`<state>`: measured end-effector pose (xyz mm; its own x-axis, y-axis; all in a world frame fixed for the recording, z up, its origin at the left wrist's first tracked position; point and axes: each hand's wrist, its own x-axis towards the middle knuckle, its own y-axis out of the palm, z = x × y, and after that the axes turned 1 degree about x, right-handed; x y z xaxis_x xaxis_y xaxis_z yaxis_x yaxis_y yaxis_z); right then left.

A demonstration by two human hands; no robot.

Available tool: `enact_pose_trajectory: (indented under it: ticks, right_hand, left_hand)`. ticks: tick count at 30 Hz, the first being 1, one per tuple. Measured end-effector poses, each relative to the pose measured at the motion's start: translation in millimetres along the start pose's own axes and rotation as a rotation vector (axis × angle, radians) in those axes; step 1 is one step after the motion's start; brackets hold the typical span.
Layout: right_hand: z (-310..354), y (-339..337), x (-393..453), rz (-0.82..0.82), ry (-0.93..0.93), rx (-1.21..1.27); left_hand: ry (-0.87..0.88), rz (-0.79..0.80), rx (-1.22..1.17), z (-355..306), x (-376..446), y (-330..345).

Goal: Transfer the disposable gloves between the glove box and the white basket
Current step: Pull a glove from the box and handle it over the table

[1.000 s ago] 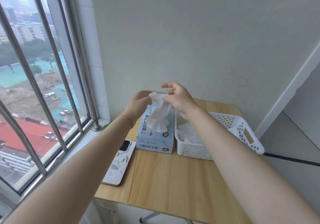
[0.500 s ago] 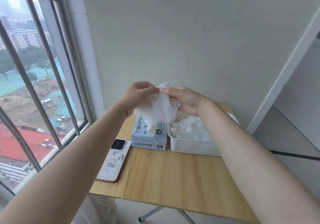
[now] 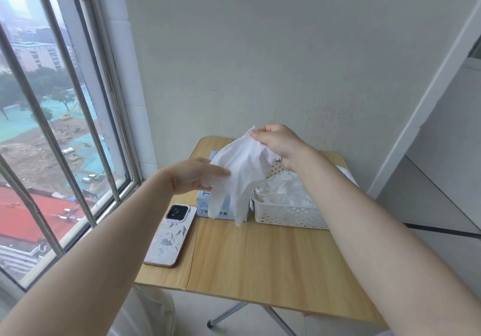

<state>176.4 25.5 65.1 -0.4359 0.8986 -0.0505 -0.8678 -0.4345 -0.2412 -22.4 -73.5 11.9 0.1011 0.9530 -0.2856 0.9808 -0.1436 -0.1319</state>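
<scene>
Glove (image 3: 239,171): one thin white disposable item hangs in the air above the glove box (image 3: 205,205) and just left of the white basket (image 3: 289,216), fingers of the sheath pointing down.

Right hand (image 3: 278,143): thumb and fingers are curled and pinch the cuff edge at the top; this pinch appears to carry the full weight.

Left hand (image 3: 195,177): fingers are extended and nearly straight, lying against the left side of the hanging material. No curl around it is visible, so the contact reads as a touch or a steadying, not a grip.

Handling judgement: the material is very light, limp and film-like. It will fold, cling to itself and drift with any air movement. It is unlikely to break under gentle load but may stretch or tear if pulled hard. Take hold at the cuff, where the edge offers a doubled rim.

White basket: already contains a crumpled pile of similar gloves (image 3: 283,192).

Table (image 3: 260,257): carries the glove box, the white basket and a phone (image 3: 171,234) lying beside the box.
</scene>
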Motion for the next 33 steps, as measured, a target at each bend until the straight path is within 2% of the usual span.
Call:
enact_pose_trajectory:
  ticks: [3, 5, 7, 12, 19, 26, 29, 33]
  right_hand:
    - [-4, 0, 3, -0.014, 0.062, 0.03]
    - [-8, -3, 4, -0.028, 0.116, 0.046]
    - [-16, -9, 5, -0.065, 0.155, 0.03]
    - [-42, -37, 2, -0.195, 0.207, -0.15]
    - [-80, -89, -3, -0.254, 0.248, -0.303]
    - [-111, -124, -8, -0.349, 0.215, -0.601]
    - [-119, -132, -9, -0.404, 0.199, -0.727]
    - [-127, -134, -9, -0.42, 0.133, -0.858]
  left_hand:
    - [0.058, -0.081, -0.168, 1, 1, -5]
    - [0.073, -0.171, -0.165, -1, 7, -8]
    - [0.077, -0.244, -0.043, -6, 16, -6]
    - [0.074, -0.328, 0.439, -27, 50, 29]
    - [0.119, -0.296, 0.823, -42, 111, 83]
    - [0.198, -0.384, 1.022, -41, 144, 116]
    - [0.34, -0.46, 1.114, -33, 153, 128]
    - [0.496, -0.465, 1.179, -26, 153, 139]
